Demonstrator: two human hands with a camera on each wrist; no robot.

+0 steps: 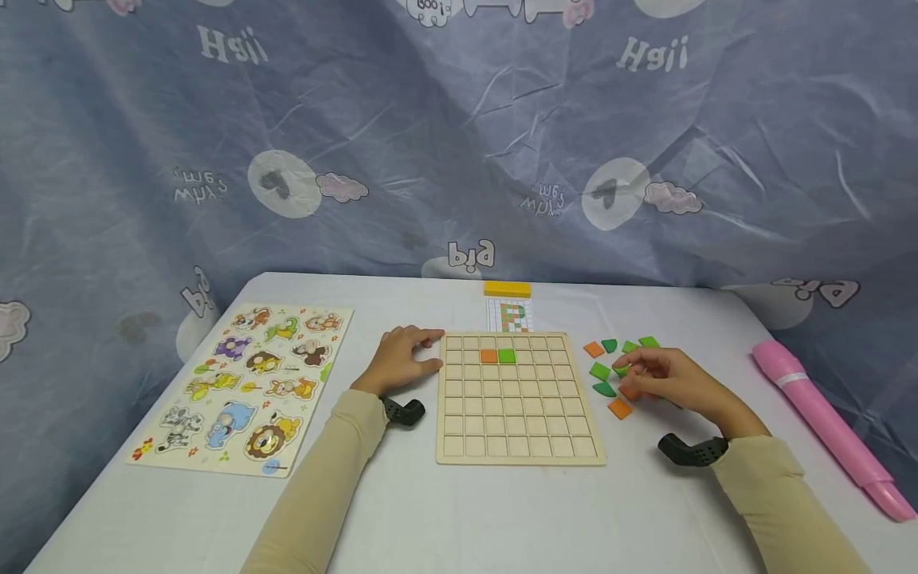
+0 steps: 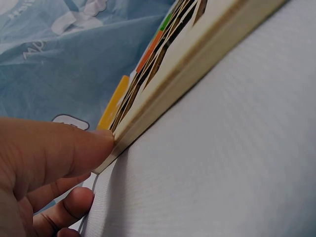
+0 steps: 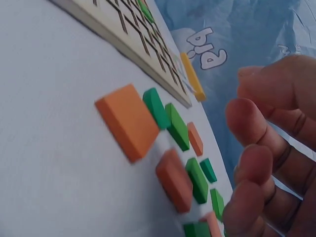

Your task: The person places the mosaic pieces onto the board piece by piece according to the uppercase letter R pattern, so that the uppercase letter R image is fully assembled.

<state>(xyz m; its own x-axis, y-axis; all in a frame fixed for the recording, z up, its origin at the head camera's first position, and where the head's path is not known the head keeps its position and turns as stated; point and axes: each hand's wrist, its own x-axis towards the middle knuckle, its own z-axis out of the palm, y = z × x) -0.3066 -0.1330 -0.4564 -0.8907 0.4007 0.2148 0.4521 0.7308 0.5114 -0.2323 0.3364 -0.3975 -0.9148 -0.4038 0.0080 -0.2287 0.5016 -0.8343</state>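
Here, on the white counter (image 1: 402, 510), we see a square pale wooden grid board (image 1: 517, 404), with an orange square tile (image 1: 488, 356) and a green square tile (image 1: 507, 356) seated side by side in its second row from the far edge. The left hand (image 1: 398, 360) touches the board near its far left corner, thumb and forefinger spread. The right hand (image 1: 672, 381) hovers over loose, flat orange and green pieces (image 1: 600, 371) — fingers loosely curled, thumb and forefinger narrowly parted.
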